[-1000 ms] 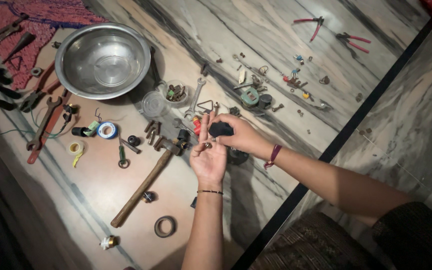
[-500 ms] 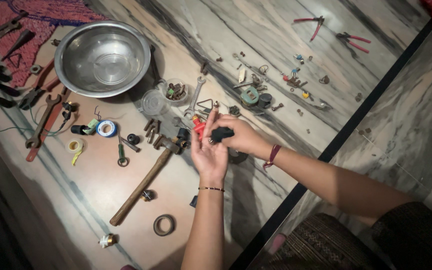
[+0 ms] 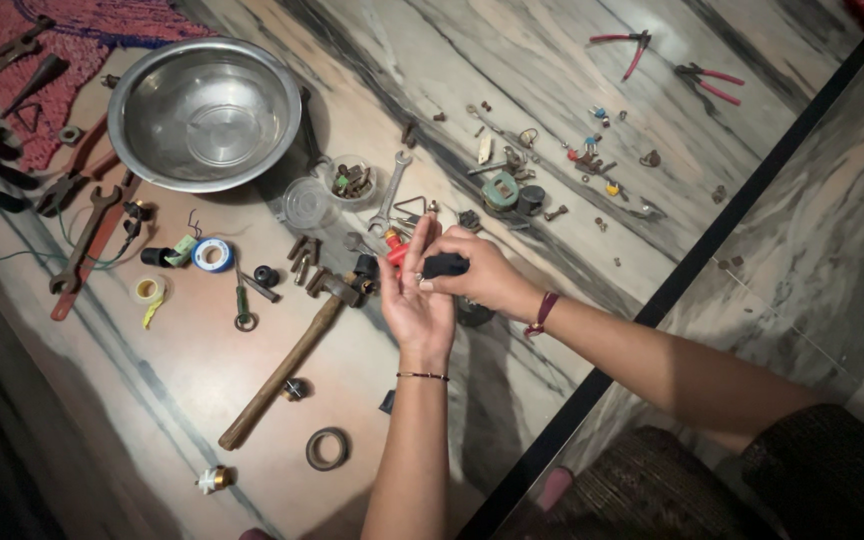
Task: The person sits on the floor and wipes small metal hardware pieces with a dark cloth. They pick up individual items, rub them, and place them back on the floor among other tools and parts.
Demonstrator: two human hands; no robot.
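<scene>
- Where the pink rug meets the marble floor (image 3: 572, 60) at far left, dark spanners and pliers (image 3: 67, 185) lie fanned out beside a rusty open-ended wrench (image 3: 82, 245) — laid flat and separate, likely so each can be picked out at a glance.
- A steel bowl (image 3: 204, 112) sits upright next to them, showing nothing inside.
- Below the bowl: a blue-and-white tape roll (image 3: 214, 255), a yellowish tape roll (image 3: 150, 292), and a wooden-handled hammer (image 3: 287, 365) lying diagonally, head toward the hands.
- A small clear dish of rusty bits (image 3: 352, 182) and a bright spanner (image 3: 390, 195) lie just above the hands.
- Left hand (image 3: 414, 300) — palm up, fingers loosely spread, held flat like a tray; whether a small part lies on it cannot be told.
- Right hand (image 3: 482, 275) — closed around a small black object (image 3: 444, 265), pressing it against the left fingers; the object is off the floor, between both hands at mid-frame. The pinch looks tight, probably to steady it.
- A red part (image 3: 396, 250) shows just behind the left fingers; held or resting on the floor — cannot tell.
- Further right, loose screws and connectors (image 3: 592, 160) lie scattered, with two red-handled pliers (image 3: 667, 60) well apart at the top.
</scene>
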